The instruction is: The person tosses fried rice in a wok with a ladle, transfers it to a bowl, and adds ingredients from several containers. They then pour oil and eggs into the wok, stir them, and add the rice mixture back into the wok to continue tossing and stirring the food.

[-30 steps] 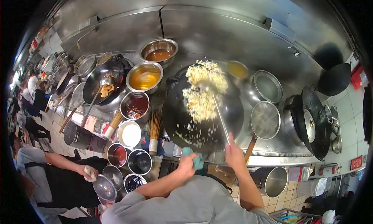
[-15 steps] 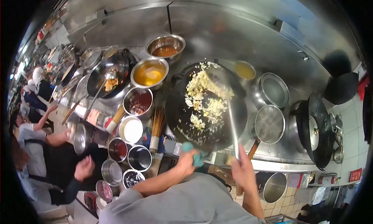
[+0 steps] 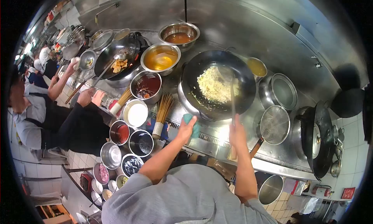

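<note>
My left hand [image 3: 187, 129] is closed around a folded teal cloth [image 3: 194, 127] at the near left edge of the black wok [image 3: 196, 109]. Whether the cloth grips a wok handle is hidden. My right hand [image 3: 237, 135] wraps round the handle of a long metal ladle [image 3: 232, 95], whose head rests among the food on the right side. Pale yellow fried rice [image 3: 213, 86] lies in a heap at the wok's middle, with a few bits stuck to its near left wall.
A wire strainer [image 3: 275, 125] and a steel pot [image 3: 283, 92] are at right. Left stand bowls of orange liquid [image 3: 160, 60], a red sauce pot [image 3: 146, 86] and a bamboo brush [image 3: 165, 111]. A co-worker [image 3: 58, 107] stands by a second wok [image 3: 101, 64].
The rice, scattered and partly airborne before, now lies gathered in the wok. The wok has tilted back and shows its inside. The co-worker's hands have moved toward the second wok.
</note>
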Demonstrator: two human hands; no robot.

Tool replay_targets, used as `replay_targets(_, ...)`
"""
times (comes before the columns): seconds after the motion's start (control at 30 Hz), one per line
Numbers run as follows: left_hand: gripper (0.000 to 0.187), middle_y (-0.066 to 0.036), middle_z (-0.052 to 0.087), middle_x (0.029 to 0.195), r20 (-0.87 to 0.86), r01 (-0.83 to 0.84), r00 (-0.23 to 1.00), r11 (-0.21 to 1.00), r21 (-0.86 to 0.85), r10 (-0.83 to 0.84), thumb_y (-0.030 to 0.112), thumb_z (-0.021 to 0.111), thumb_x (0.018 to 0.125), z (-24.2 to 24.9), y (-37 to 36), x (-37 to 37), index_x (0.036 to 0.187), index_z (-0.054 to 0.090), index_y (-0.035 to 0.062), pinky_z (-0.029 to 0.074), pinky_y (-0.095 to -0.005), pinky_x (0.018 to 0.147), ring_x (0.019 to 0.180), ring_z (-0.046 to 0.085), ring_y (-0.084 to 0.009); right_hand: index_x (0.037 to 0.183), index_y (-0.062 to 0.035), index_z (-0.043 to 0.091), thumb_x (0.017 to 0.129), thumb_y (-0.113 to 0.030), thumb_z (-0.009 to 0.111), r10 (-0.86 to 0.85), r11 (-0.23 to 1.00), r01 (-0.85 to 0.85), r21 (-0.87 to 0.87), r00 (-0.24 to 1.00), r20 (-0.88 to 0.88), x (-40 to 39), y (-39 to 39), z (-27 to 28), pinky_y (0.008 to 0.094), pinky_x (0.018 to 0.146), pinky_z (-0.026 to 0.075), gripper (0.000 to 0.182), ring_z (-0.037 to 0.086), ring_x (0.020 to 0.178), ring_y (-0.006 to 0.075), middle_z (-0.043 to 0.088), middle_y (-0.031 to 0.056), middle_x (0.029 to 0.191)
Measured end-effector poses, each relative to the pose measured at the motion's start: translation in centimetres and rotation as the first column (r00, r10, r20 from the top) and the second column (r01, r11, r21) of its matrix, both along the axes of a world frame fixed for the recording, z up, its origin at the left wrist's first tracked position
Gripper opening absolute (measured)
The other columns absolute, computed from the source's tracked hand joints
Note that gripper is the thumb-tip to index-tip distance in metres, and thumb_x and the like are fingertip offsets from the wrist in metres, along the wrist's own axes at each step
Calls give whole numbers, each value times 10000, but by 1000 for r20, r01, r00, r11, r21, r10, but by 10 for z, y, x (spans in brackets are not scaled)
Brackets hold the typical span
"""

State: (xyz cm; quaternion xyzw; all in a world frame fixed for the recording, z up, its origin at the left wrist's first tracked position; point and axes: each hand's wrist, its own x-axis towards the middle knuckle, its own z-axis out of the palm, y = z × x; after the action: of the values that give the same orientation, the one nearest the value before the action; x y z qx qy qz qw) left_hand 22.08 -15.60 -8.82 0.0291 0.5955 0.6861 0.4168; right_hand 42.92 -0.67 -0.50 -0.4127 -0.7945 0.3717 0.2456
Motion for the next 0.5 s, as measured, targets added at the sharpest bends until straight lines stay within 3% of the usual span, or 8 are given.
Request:
replay_targets(0.03,564,-100,649,1066,-214,52,974,994,-91,-71,435,773,890,-4,-24,-4,1294,556,107,526,-420,864,991,644,-258,1613,-195,314,1058,-180,511,54,893,-114,435,987,148,12,0,-6,308,406,408,590,437,470,120,500,24,693)
replay_targets(0.1,581,-148,651,1087,-575,92,778,951,-294,-253,438,754,900,-11,-69,-15,1313,538,90,527,-424,877,1011,656,-304,1613,-188,317,1058,-178,502,70,991,-79,-110,994,-87,32,-17,27,337,404,417,585,446,460,130,495,27,691)
replay_targets(0.17,577,-200,641,1095,-750,-23,590,922,-387,-300,429,744,902,-27,-91,-25,1306,531,75,524,-469,873,1012,655,-369,1610,-175,322,1057,-180,503,-214,482,-97,-871,951,-224,39,-38,65,350,406,423,582,453,454,137,494,33,691)
replay_targets(0.2,575,-226,636,1099,-812,-87,479,902,-422,-333,424,738,903,-33,-98,-26,1302,527,68,523,-491,870,1013,655,-402,1606,-163,327,1055,-184,509,-239,450,-43,-892,956,-167,37,-31,41,352,407,427,580,458,447,144,492,30,686)
replay_targets(0.3,556,-263,616,1134,-668,-11,527,782,-623,-525,402,734,899,-27,-101,-29,1292,527,68,512,-543,865,1025,629,-474,1612,-164,316,1057,-192,510,-137,730,59,-681,989,-61,-6,-17,22,338,399,422,588,451,447,141,477,13,667)
replay_targets(0.33,566,-259,606,1162,-670,-14,508,772,-636,-542,402,736,899,-38,-101,-30,1309,520,77,515,-541,872,1026,631,-475,1619,-159,294,1059,-197,509,-5,997,18,-78,987,163,-8,-9,-1,328,387,420,602,445,443,137,456,1,646)
replay_targets(0.43,558,-260,599,1160,-707,-69,514,798,-598,-485,384,734,904,-44,-102,-26,1315,514,77,516,-541,869,1017,631,-475,1623,-156,285,1060,-211,512,-21,858,78,-508,993,116,-13,-23,69,331,391,426,610,453,453,134,470,7,652)
replay_targets(0.5,556,-261,599,1163,-717,-92,516,802,-590,-469,376,734,905,-46,-100,-26,1315,513,72,514,-538,872,1019,630,-476,1613,-170,310,1055,-195,499,-54,641,-82,-763,987,-152,-8,-26,74,312,387,395,589,436,456,112,454,-6,634)
